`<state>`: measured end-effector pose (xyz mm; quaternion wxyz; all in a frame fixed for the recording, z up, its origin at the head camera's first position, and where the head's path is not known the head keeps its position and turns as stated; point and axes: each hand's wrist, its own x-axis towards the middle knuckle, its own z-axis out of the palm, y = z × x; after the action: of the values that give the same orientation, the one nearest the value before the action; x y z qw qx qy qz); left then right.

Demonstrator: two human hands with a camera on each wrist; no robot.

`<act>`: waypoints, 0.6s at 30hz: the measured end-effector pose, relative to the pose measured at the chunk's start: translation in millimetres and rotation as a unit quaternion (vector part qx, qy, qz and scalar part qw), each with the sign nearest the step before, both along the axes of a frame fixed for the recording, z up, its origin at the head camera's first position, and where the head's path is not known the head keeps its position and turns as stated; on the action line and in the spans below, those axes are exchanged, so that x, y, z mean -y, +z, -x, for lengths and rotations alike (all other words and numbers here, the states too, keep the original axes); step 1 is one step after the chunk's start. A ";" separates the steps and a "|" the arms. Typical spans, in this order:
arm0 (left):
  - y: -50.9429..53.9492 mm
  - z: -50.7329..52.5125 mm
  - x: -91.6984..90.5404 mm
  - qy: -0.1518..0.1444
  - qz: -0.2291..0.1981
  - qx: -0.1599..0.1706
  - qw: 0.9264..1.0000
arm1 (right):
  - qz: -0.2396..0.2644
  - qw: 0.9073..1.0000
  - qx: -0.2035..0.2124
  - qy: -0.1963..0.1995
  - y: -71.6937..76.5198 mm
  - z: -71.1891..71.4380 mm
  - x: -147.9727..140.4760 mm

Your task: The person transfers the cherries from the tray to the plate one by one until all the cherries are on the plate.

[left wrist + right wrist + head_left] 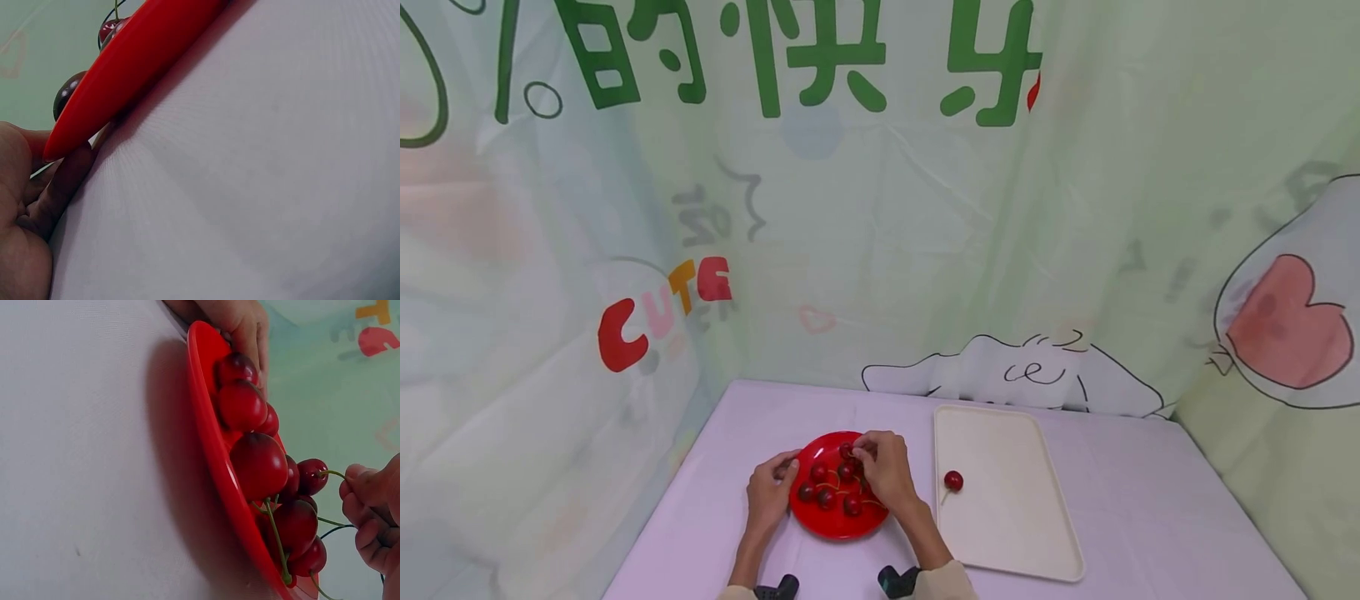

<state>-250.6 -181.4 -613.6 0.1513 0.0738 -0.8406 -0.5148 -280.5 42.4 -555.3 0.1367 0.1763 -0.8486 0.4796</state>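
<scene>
A red plate holds several dark red cherries with green stems. At its left rim, my left hand pinches the edge; in the left wrist view the thumb lies above the rim and fingers below it. Over the plate's far right side, my right hand pinches a cherry's stem between thumb and fingertips. That cherry shows beside the others in the right wrist view; whether it touches them I cannot tell. One more cherry lies by the left edge of a cream tray.
The tray lies to the right of the plate on a table with a pale lilac cloth. A printed curtain hangs behind the table and along its sides. Dark wrist devices sit near both sleeves.
</scene>
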 end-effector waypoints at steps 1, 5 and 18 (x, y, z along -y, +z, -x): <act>-0.1 0.0 0.1 0.000 -0.001 -0.002 1.000 | -0.005 1.000 0.002 0.003 0.3 -0.2 0.5; -1.3 0.2 0.2 -0.001 -0.002 -0.009 1.000 | -0.023 1.000 0.006 0.007 2.0 -1.2 1.7; -5.3 1.3 2.8 -0.003 -0.006 -0.021 1.000 | -0.053 0.998 0.000 0.033 2.0 0.4 3.9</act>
<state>-251.8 -184.2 -619.0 0.1669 0.0618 -0.8346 -0.5213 -280.9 38.5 -553.3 0.1114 0.2109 -0.8666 0.4382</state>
